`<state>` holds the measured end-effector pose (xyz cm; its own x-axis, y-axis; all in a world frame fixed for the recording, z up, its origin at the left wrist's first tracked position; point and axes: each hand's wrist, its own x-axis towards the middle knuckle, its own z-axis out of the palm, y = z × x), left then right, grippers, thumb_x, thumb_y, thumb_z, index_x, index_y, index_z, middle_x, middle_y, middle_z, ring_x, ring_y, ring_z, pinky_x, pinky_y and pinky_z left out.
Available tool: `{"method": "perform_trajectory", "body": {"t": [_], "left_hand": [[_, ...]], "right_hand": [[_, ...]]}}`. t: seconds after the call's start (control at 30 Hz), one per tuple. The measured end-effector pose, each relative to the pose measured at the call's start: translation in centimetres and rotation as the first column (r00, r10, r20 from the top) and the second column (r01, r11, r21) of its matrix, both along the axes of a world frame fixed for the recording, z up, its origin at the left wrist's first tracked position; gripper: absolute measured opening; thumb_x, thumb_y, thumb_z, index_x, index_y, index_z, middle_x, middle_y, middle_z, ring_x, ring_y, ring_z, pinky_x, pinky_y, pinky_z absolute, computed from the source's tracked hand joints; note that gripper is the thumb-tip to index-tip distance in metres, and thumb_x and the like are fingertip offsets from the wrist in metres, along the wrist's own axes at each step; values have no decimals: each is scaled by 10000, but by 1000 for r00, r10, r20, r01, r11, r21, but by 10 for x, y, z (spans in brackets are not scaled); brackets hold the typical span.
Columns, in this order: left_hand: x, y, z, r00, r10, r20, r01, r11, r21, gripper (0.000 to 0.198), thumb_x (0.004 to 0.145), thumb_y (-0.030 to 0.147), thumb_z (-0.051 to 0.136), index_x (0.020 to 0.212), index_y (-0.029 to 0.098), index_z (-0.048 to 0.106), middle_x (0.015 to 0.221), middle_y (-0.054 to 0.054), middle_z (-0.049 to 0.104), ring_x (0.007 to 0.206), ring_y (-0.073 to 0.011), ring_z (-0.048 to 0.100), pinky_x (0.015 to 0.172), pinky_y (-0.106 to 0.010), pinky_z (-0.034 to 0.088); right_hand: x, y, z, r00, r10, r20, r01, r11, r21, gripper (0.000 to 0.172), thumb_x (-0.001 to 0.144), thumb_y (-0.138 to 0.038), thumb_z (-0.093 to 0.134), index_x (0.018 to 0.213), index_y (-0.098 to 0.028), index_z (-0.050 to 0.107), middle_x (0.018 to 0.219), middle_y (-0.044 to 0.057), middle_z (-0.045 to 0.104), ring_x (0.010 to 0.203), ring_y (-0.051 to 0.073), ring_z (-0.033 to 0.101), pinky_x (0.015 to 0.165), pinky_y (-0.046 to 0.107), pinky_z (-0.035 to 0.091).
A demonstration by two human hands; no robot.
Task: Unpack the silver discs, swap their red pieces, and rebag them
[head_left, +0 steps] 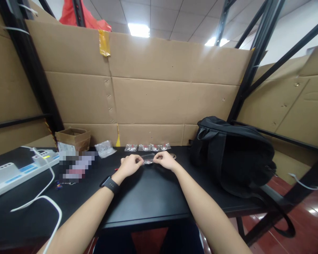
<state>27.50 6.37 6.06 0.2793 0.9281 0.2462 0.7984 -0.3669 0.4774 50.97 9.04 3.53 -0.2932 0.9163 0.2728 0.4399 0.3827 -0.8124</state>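
My left hand (pixel 131 165) and my right hand (pixel 164 161) pinch opposite sides of a small clear plastic bag (pixel 148 159) above the black table. Something small with a bit of red shows inside it, too small to name. Just beyond my hands, several similar clear packets (pixel 145 147) with red marks lie in a row against the cardboard. A small red item pokes out beside my left hand, mostly hidden. Behind my right hand, part of a tape-like ring (pixel 173 156) shows.
A black backpack (pixel 243 158) stands on the table at the right. To the left are an open cardboard box (pixel 73 139), crumpled clear plastic (pixel 105 149), a white power strip (pixel 23 174) and a loose white cable (pixel 51 203). Cardboard panels (pixel 153 102) wall the back.
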Motion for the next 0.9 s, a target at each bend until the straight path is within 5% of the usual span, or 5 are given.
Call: {"method": "perform_trajectory", "body": {"t": [0.2, 0.33, 0.47, 0.7, 0.9], "left_hand": [[4, 3, -8, 990, 27, 140, -22, 999, -36, 259, 871, 382, 545, 1095, 304, 649, 901, 0, 780, 945, -234, 690, 885, -392, 401], [5, 4, -12, 989, 30, 143, -27, 999, -21, 369, 865, 364, 556, 1223, 303, 488, 864, 7, 776, 935, -235, 685, 915, -423, 359], [7, 3, -12, 995, -4, 102, 3, 1000, 11, 417, 881, 297, 516, 1289, 328, 435, 856, 20, 760, 912, -233, 676, 908, -420, 320], [12, -1, -20, 987, -72, -141, 91, 987, 135, 368, 967, 271, 369, 1157, 373, 668, 1002, -60, 703, 1030, -278, 584, 900, -451, 298], [12, -5, -22, 970, -75, -232, 125, 969, 212, 325, 936, 383, 441, 1153, 354, 680, 1338, -89, 547, 1257, -336, 418, 961, -521, 302]], "right_hand": [[-9, -3, -1, 981, -93, -172, 78, 993, -90, 77, 686, -152, 710, 757, -153, 679, 705, 25, 714, 665, 148, 655, 668, 237, 483], [-9, -5, 0, 970, -191, -148, 162, 968, -191, 414, 645, -105, 715, 1021, -201, 571, 657, -35, 695, 531, 122, 588, 553, 207, 435], [-7, -7, 2, 993, -116, -22, 115, 991, -64, 549, 674, -86, 664, 1176, -241, 506, 637, -85, 655, 541, 115, 576, 576, 198, 435], [-4, -13, 8, 927, -42, 374, 1, 994, 108, 341, 773, -70, 554, 980, -235, 770, 708, -13, 668, 673, 138, 604, 725, 247, 462], [-8, -21, 10, 829, -101, 551, -44, 969, 244, 424, 696, -191, 736, 1107, -293, 748, 1180, 62, 634, 1084, 241, 560, 964, 351, 434]]}}
